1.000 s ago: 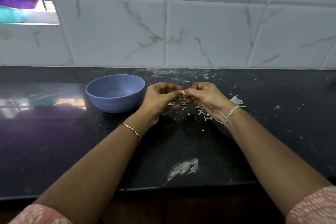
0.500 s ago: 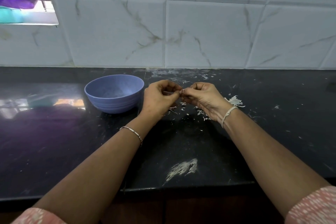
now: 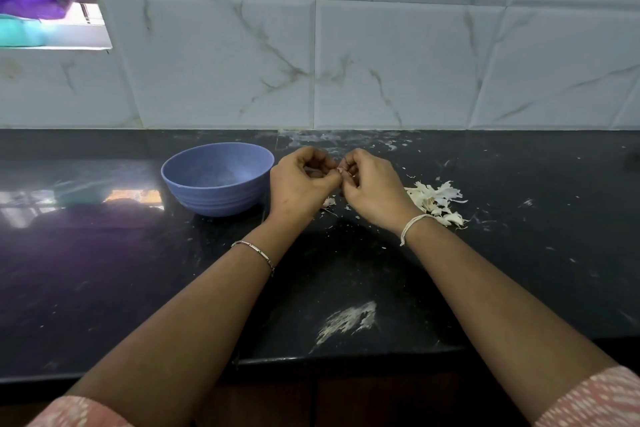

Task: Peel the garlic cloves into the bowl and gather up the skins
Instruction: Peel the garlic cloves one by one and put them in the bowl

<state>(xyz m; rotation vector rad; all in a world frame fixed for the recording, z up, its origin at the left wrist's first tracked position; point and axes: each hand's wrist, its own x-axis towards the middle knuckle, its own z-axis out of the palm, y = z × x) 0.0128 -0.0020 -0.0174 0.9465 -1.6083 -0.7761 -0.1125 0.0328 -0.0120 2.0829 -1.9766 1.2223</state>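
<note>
The blue bowl (image 3: 214, 201) stands at the left of the table (image 3: 104, 270); no peeled clove shows inside it. Just beside it the left hand (image 3: 301, 184) and right hand (image 3: 372, 187) meet, each grip pinching one small garlic clove (image 3: 341, 170). To the right, loose skins (image 3: 436, 201) lie ungathered, so the peeling seems unfinished.

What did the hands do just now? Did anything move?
Hardly anything. The right hand slid slightly toward the left hand, so more of the skin pile shows beside its wrist. Both hands' fingers still pinch the garlic clove between them; its white bit is now hidden. Nothing was let go. The bowl stayed put.
</note>
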